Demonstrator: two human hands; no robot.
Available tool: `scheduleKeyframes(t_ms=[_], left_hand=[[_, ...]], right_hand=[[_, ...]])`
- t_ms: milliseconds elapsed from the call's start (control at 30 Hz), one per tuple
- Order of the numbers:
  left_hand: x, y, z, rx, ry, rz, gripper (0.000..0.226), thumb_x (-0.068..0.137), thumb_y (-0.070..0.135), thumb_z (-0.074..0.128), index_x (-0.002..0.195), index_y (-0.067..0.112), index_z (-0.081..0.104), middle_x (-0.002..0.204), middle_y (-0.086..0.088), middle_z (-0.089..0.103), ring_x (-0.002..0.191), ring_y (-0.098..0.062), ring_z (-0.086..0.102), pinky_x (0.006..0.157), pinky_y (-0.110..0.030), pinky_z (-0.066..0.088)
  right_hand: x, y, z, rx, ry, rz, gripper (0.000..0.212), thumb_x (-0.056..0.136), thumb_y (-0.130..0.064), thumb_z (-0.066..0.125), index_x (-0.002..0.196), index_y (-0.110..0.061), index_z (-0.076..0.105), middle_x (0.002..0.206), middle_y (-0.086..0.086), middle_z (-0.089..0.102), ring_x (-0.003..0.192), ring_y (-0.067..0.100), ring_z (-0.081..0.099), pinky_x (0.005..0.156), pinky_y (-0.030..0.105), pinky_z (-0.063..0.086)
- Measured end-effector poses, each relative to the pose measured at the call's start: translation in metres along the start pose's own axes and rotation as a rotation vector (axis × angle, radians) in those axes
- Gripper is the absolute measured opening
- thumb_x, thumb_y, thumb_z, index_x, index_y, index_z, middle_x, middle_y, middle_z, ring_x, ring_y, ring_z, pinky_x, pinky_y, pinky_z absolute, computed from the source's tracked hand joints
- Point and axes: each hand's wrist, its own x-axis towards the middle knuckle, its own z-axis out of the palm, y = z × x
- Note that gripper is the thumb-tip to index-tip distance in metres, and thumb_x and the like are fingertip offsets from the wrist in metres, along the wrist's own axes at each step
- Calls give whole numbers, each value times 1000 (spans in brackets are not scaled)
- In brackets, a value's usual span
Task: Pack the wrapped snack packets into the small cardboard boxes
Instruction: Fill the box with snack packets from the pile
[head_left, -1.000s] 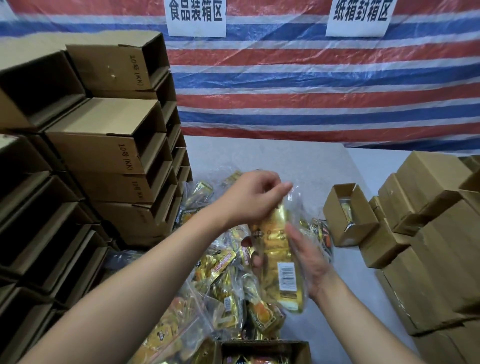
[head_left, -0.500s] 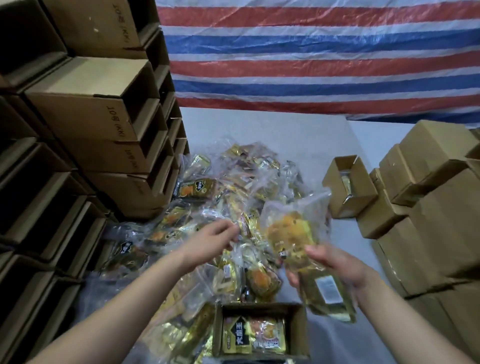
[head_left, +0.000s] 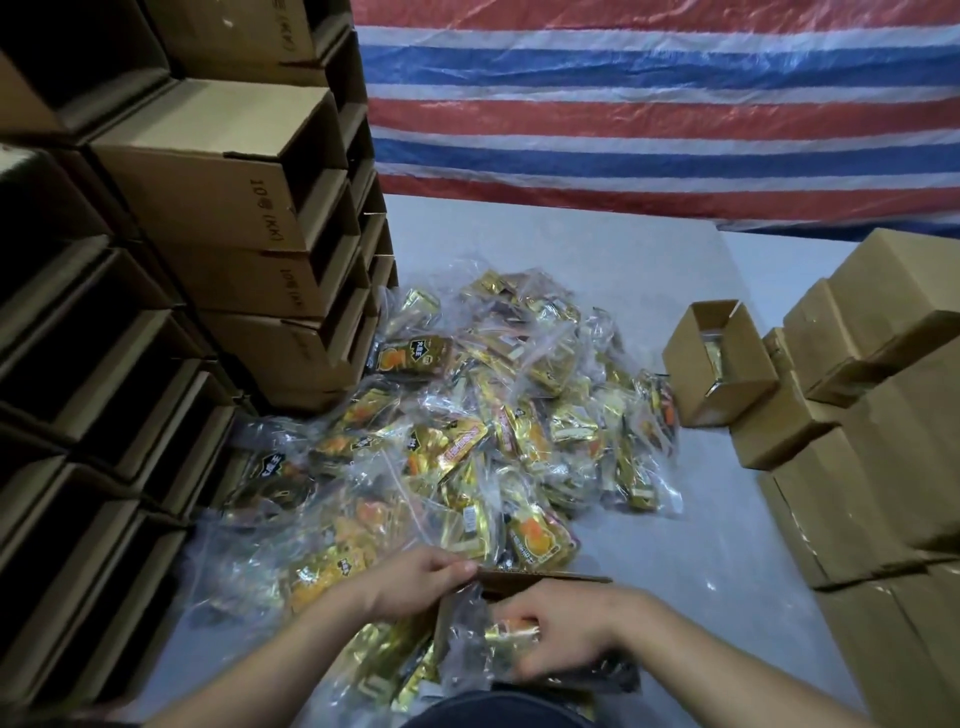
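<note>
On the left, tall stacks of open brown boxes (head_left: 218, 218) are seen, laid on their sides with their dark mouths showing. Black print is seen on some of their sides.

In the middle, a big heap of snack packets (head_left: 467, 415) is spread on the grey table (head_left: 701, 519). The packets are gold and orange, and each is wrapped in clear, shiny plastic.

Near the bottom, just in front of the heap, a small cardboard box (head_left: 540, 578) is seen with its top open. The far left edge of this box is held by the left hand (head_left: 415, 579). Its fingers are curled, and the edge is pinched between the thumb and the fingertips.

Just to the right, one gold snack packet (head_left: 511, 631) is held down inside the box by the right hand (head_left: 561, 631). The fingers of this hand are curled round the packet. Most of the box is hidden by the two hands and by crinkled plastic.

Further right, a second small box (head_left: 719, 364) is standing open on the table, and something gold is seen inside it.

On the far right, closed brown boxes (head_left: 883, 415) are piled beside it.

At the back, a sheet (head_left: 649, 104) with red, white and blue stripes is hung.
</note>
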Motion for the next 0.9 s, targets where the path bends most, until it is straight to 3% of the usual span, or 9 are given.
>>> scheduleKeyframes(t_ms=[267, 367, 467, 567, 600, 667, 733, 833, 900], left_hand=[[6, -8, 16, -73, 162, 63, 35, 102, 48, 43, 92, 29, 71, 53, 17, 52, 48, 3, 44, 52, -12, 36], [6, -11, 18, -86, 185, 76, 32, 100, 50, 45, 87, 36, 70, 54, 17, 54, 48, 2, 45, 50, -12, 37], [6, -13, 20, -60, 187, 56, 28, 98, 56, 45, 90, 44, 69, 67, 10, 61, 54, 0, 49, 54, -13, 40], [6, -13, 21, -61, 197, 49, 28, 97, 59, 43, 89, 47, 68, 66, 8, 58, 53, -2, 48, 52, -13, 37], [6, -12, 21, -64, 205, 50, 29, 97, 59, 43, 88, 47, 68, 62, 9, 55, 51, 0, 46, 51, -12, 36], [6, -11, 21, -60, 225, 52, 29, 98, 57, 43, 86, 46, 68, 55, 12, 51, 48, 2, 44, 49, -12, 35], [6, -11, 22, -56, 231, 47, 28, 99, 54, 43, 89, 44, 67, 54, 11, 49, 48, 1, 43, 49, -12, 34], [5, -11, 23, -83, 230, 50, 29, 101, 50, 44, 92, 39, 69, 58, 8, 46, 52, -2, 42, 51, -17, 34], [4, -10, 23, -88, 234, 42, 29, 101, 49, 45, 93, 37, 69, 58, 8, 47, 51, -2, 42, 49, -16, 33]], right_hand=[[47, 21, 49, -245, 171, 176, 73, 91, -53, 59, 152, -28, 27, 138, 11, 46, 128, 35, 48, 106, 47, 40], [38, 23, 45, 4, 165, 139, 85, 87, -44, 68, 156, -27, 22, 152, 4, 40, 137, 23, 42, 111, 28, 34], [11, 23, 27, 258, 168, 123, 80, 80, -44, 76, 150, -28, 39, 143, -13, 48, 115, 3, 55, 89, 6, 40], [-4, 17, 22, 211, 245, 112, 26, 89, -49, 64, 107, -31, 70, 102, -9, 67, 89, 11, 62, 81, 28, 50], [-3, 12, 24, 202, 202, 126, 28, 93, -52, 56, 100, -29, 70, 97, -7, 67, 86, 12, 61, 80, 33, 50], [9, 3, 32, 179, 21, 233, 51, 97, -62, 37, 120, -27, 66, 124, -1, 64, 109, 16, 58, 94, 35, 44], [28, -2, 40, 201, -123, 330, 68, 96, -68, 27, 146, -25, 46, 156, 2, 39, 141, 23, 38, 115, 41, 29], [35, -7, 38, 279, -116, 346, 73, 97, -69, 23, 149, -22, 43, 159, 4, 34, 145, 23, 33, 119, 41, 23], [25, -6, 32, 285, -69, 323, 62, 99, -65, 27, 134, -24, 57, 148, 6, 49, 132, 23, 48, 111, 38, 35]])
